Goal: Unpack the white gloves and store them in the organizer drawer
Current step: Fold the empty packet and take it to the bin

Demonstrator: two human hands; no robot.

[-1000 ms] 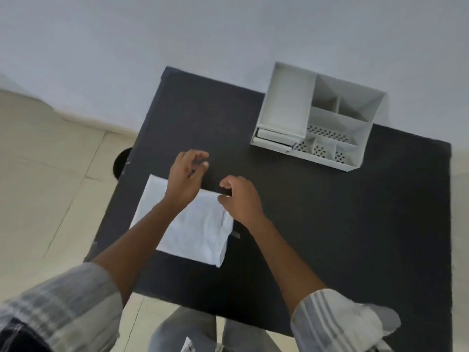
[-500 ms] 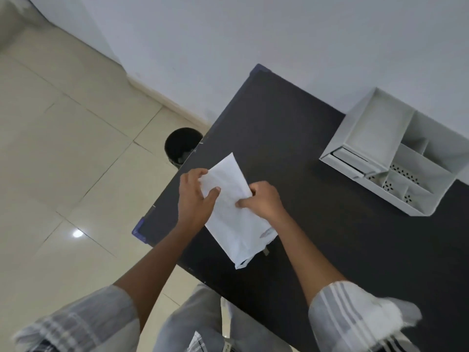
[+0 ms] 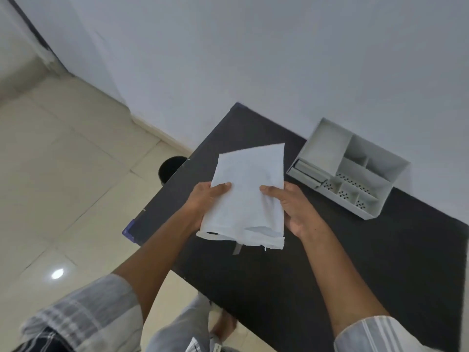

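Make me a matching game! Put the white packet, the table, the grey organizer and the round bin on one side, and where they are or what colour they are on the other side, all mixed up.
Things:
1. white packet
2. table
3. grey organizer
4. round bin

Clues:
A. on the floor beside the table
B. black on top
C. held up in both hands
D. standing on the table near the wall

Pairs: 1-C, 2-B, 3-D, 4-A. The left hand and right hand each pinch one side of the packet.
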